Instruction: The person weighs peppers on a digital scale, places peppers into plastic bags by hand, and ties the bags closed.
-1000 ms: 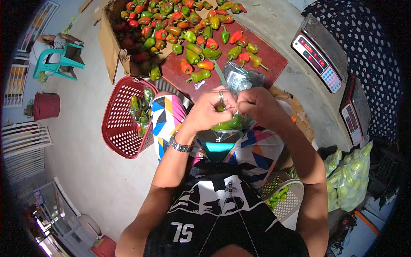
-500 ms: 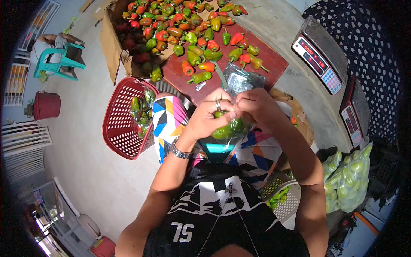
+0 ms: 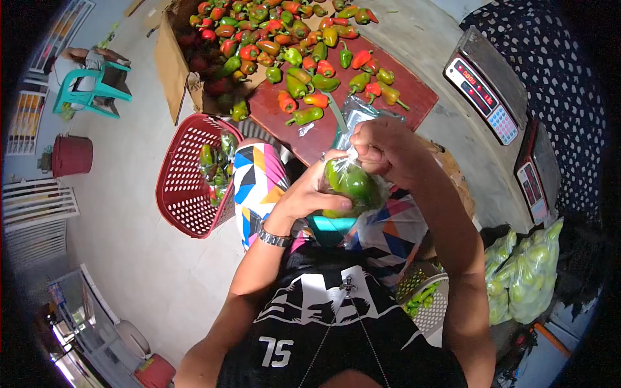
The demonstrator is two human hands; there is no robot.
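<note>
Green peppers sit in a clear plastic bag [image 3: 354,184] above my lap. My left hand [image 3: 312,194] wraps round the bag's left side, with its thumb across the lower front. At the gathered top of the bag, my right hand [image 3: 381,150] is closed with bent fingers pinching the plastic. Beyond my hands, a stack of clear bags [image 3: 356,111] lies on the red board [image 3: 411,87]. Red, orange and green peppers [image 3: 304,116] are spread over that board and spill from a cardboard box [image 3: 169,71].
On the left, a red basket [image 3: 187,174] holds bagged peppers. Two digital scales [image 3: 479,94] stand at the right, above large bags of green produce [image 3: 533,278]. A grey basket [image 3: 433,317] with green peppers is by my right side. A person sits near a teal chair [image 3: 81,94].
My left hand has moved from the bag's top down round its side. My right hand has risen slightly, still at the twisted neck. The bag of peppers is now more exposed.
</note>
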